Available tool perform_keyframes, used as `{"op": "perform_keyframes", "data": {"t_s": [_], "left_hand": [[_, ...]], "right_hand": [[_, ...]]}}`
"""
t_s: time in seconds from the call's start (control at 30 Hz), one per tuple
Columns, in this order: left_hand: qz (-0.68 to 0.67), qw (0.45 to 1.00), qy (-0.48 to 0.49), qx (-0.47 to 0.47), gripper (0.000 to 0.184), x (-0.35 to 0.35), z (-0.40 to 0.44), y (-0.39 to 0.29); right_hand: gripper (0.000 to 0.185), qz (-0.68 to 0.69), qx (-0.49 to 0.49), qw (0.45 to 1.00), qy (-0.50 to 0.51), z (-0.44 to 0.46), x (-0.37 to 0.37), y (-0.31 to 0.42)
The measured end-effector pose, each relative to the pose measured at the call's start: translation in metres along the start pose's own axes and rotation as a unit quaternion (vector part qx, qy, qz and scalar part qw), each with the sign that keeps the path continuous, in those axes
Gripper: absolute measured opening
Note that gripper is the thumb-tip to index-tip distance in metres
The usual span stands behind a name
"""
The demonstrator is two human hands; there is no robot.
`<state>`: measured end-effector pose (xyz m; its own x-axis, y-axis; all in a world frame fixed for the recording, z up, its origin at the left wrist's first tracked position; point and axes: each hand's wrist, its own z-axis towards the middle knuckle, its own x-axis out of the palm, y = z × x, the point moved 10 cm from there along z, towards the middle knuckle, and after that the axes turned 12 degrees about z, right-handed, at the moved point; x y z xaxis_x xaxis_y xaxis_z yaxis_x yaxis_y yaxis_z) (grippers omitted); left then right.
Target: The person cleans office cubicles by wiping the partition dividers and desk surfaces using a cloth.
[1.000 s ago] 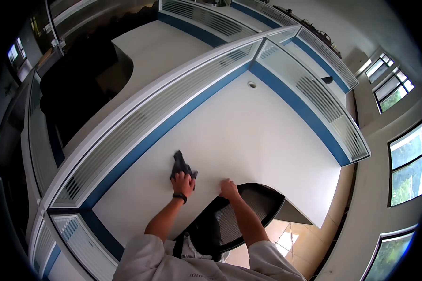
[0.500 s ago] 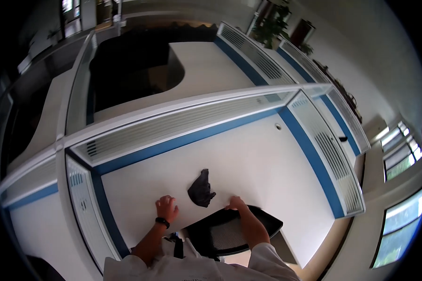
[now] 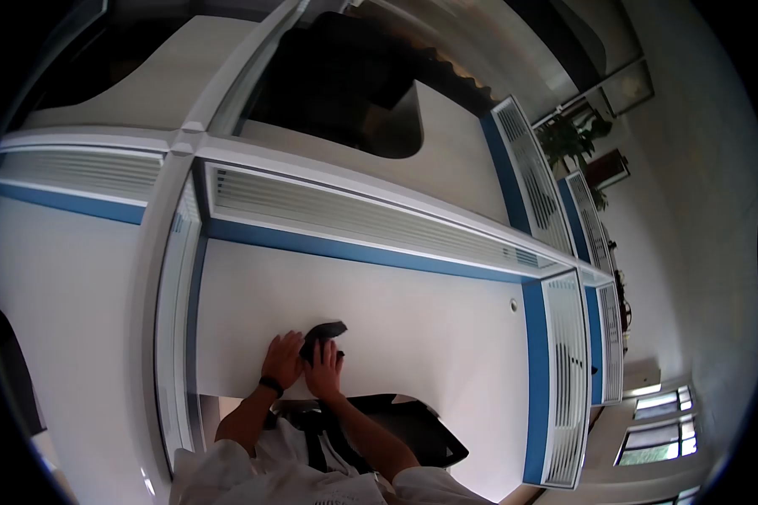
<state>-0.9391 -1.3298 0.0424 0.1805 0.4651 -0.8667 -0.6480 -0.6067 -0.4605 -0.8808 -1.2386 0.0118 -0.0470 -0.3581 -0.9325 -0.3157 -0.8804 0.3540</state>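
Observation:
A small dark, crumpled piece of cloth (image 3: 329, 329) lies on the white desk (image 3: 413, 337) near its front edge. My right hand (image 3: 322, 373) rests over the lower part of the cloth with fingers stretched out. Close against the cloth's left side lies my left hand (image 3: 282, 360), its fingers extended and a black band on the wrist. Whether the left fingertips touch the cloth is hard to tell. Part of the cloth is hidden under the right fingers.
A black mesh-backed chair (image 3: 404, 425) stands against the desk's front edge, under my right forearm. Low partitions with blue strips (image 3: 362, 252) enclose the desk at the back and sides. A round cable hole (image 3: 514, 305) sits at the far right corner.
Both hands have moved in to the cloth, the right one from the chair top onto it. The cloth has changed shape. My head view has turned and shifted.

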Motion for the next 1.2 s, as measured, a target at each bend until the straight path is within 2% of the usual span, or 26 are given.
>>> {"op": "perform_keyframes", "data": {"t_s": [0.03, 0.1, 0.13, 0.23, 0.37, 0.47, 0.53, 0.77, 0.83, 0.87, 0.93, 1.13, 1.2], "left_hand": [[-0.001, 1.000, -0.003, -0.011, 0.048, 0.000, -0.001, 0.001], [-0.042, 0.998, 0.021, -0.042, 0.049, 0.006, 0.002, 0.006], [0.009, 1.000, -0.009, -0.013, 0.049, 0.005, 0.000, 0.002], [0.027, 0.999, -0.032, -0.002, 0.049, 0.002, -0.003, 0.001], [0.025, 0.999, -0.022, -0.008, 0.047, 0.004, -0.001, 0.001], [0.010, 1.000, -0.019, -0.018, 0.044, 0.006, -0.005, 0.003], [-0.008, 0.999, -0.024, -0.026, 0.044, 0.003, -0.003, 0.005], [0.035, 0.999, -0.026, -0.005, 0.044, -0.006, -0.001, -0.005], [0.025, 0.998, -0.057, -0.028, 0.042, -0.014, 0.002, -0.007], [0.039, 0.998, -0.044, -0.015, 0.042, -0.010, 0.006, -0.015], [0.027, 0.996, -0.066, -0.048, 0.041, -0.009, 0.010, -0.023], [0.030, 0.992, 0.053, 0.110, 0.033, 0.047, 0.030, -0.141], [0.022, 0.979, 0.101, 0.173, 0.029, 0.078, 0.041, -0.192]], "right_hand": [[0.067, -0.024, -0.031, 0.999, 0.018, -0.001, 0.006, 0.012], [0.066, -0.012, -0.031, 0.999, 0.029, -0.001, 0.004, 0.016], [0.065, 0.001, -0.021, 0.999, 0.033, 0.002, 0.003, 0.016], [0.064, 0.035, -0.038, 0.998, 0.036, 0.003, -0.007, 0.021], [0.065, -0.027, -0.064, 0.997, 0.037, 0.014, -0.015, 0.031], [0.065, 0.005, -0.085, 0.996, 0.016, 0.022, -0.020, 0.040], [0.065, 0.058, -0.086, 0.994, 0.045, 0.021, -0.014, 0.037], [0.066, 0.086, -0.138, 0.986, 0.027, 0.020, -0.019, 0.022], [0.065, 0.114, -0.083, 0.990, 0.025, 0.026, -0.022, 0.000], [0.064, 0.102, -0.079, 0.992, 0.015, 0.027, -0.029, -0.012], [0.066, 0.108, -0.065, 0.992, -0.012, 0.030, -0.043, -0.044], [0.062, 0.140, 0.018, 0.984, -0.111, 0.031, -0.098, -0.172], [0.061, 0.092, 0.039, 0.987, -0.125, 0.031, -0.116, -0.230]]}}
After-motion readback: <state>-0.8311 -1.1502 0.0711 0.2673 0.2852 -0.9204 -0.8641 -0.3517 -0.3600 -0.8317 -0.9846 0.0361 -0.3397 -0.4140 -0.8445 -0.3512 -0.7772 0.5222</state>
